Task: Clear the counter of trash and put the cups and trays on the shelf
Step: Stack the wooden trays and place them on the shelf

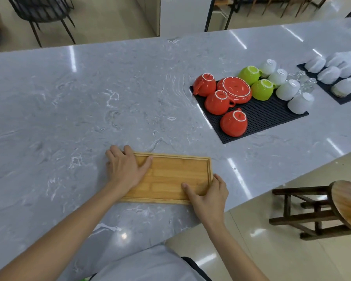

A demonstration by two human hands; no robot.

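Hands (pixel 124 169) (pixel 208 196) gripping tray (pixel 170 177) ends | left corner hidden | far glasses (pixel 304 80) perhaps blurred

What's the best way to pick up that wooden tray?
By its two short ends, one hand from each side. The tray lies flat and long, with a raised rim to hook fingers on; the left hand and right hand already sit there.

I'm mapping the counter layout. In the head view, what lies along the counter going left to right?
Left hand → wooden tray → right hand → red cups → green cups → white cups → second dark mat.
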